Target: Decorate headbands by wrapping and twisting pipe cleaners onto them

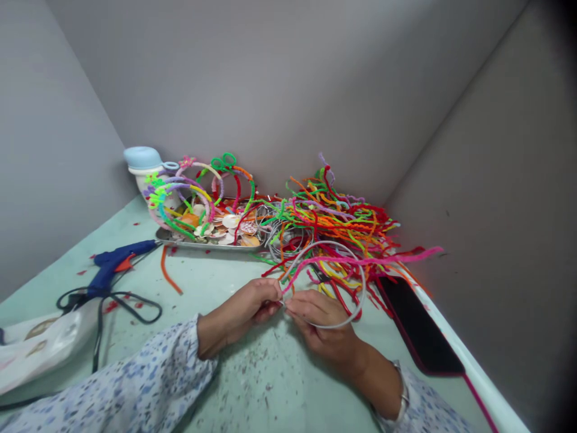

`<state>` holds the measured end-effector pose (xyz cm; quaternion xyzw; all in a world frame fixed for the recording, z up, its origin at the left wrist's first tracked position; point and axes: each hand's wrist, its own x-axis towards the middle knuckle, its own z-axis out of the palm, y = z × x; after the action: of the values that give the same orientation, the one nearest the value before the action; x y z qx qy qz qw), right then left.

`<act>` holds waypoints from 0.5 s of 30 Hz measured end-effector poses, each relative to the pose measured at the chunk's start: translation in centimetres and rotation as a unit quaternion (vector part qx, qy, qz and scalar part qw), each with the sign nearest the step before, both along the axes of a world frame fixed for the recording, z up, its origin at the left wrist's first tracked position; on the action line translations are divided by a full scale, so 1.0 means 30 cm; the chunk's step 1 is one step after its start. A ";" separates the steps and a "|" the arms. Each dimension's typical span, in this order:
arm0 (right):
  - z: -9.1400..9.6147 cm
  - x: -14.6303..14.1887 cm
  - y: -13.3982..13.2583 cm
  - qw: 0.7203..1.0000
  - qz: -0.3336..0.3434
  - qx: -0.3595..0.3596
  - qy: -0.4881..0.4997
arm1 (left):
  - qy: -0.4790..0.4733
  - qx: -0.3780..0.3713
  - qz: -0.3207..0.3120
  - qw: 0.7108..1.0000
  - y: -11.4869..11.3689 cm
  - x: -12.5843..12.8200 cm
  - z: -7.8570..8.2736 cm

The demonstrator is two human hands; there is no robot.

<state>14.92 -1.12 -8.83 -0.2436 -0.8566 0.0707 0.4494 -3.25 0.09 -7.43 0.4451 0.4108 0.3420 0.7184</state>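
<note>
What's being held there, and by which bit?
A thin grey hoop, at its near-left part, in the left grip and right grip. A bright pink fuzzy stem seems pinched there too, by its near end.

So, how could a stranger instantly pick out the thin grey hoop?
On the pale green table, find the tangled heap of multicoloured fuzzy stems. In front, the left hand and right hand meet at the thin, pale grey hoop. Unlike the bunched grey loops behind, it is single and held.

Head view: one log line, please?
left hand, right hand: holding grey hoop | pink pipe cleaner: at left hand | glue gun: on table
</note>
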 end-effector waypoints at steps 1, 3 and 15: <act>0.001 0.002 0.001 1.000 0.006 0.010 -0.009 | 0.002 -0.003 -0.004 1.000 0.001 -0.001 0.000; 0.003 0.006 0.004 0.999 0.020 0.030 -0.022 | 0.007 -0.009 -0.010 1.000 0.001 -0.004 0.001; 0.000 0.021 -0.007 0.993 0.045 0.053 -0.096 | 0.029 -0.049 -0.058 0.997 -0.001 -0.005 0.029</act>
<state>15.56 -1.33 -8.83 -0.1863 -0.9083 0.0217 0.3739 -3.38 0.04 -6.56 0.4423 0.4209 0.2663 0.7459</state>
